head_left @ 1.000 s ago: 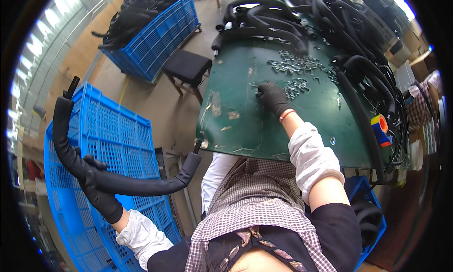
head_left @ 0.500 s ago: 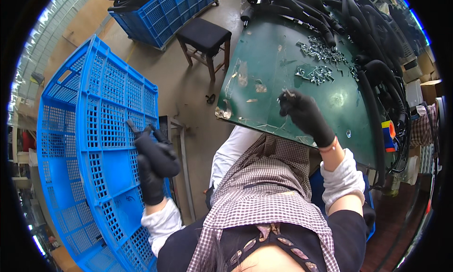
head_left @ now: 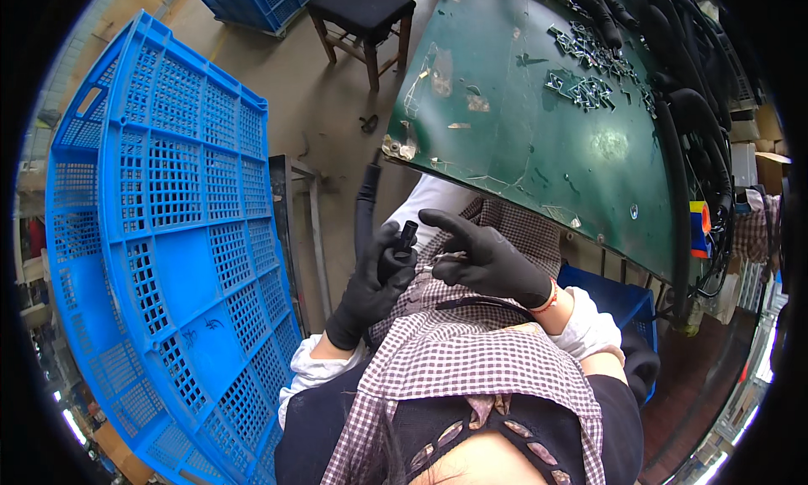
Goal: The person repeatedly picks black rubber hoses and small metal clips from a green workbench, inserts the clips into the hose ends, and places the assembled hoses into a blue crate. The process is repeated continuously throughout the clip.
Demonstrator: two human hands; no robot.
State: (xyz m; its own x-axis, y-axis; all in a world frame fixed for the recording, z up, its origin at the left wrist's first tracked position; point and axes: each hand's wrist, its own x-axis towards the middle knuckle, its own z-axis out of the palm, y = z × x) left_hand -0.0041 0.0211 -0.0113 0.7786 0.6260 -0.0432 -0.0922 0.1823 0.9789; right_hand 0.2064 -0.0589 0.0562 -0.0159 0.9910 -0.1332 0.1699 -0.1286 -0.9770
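Both my hands wear black gloves and are close together in front of my checked apron [head_left: 480,363]. My left hand [head_left: 368,290] is closed around a black hose [head_left: 365,207] that looks padded. One stretch of it stands up beyond my fingers, and a short, smooth black end [head_left: 407,235] sticks out toward my right hand. My right hand [head_left: 492,262] is just right of that end, its index finger stretched toward it and its other fingers curled in. A tiny pale bit shows by its fingertips, too small to name.
Small silvery metal pieces [head_left: 581,91] lie scattered on the green table [head_left: 522,140]. Black hoses [head_left: 673,47] are heaped along its far right edge. A large blue crate [head_left: 198,270] stands at my left, a dark stool [head_left: 362,10] beyond. An orange and blue roll [head_left: 699,230] is at the right.
My left hand has swung right from beside the crate with the hose. My right hand has come back from over the table, where it held small metal bits, to meet it.
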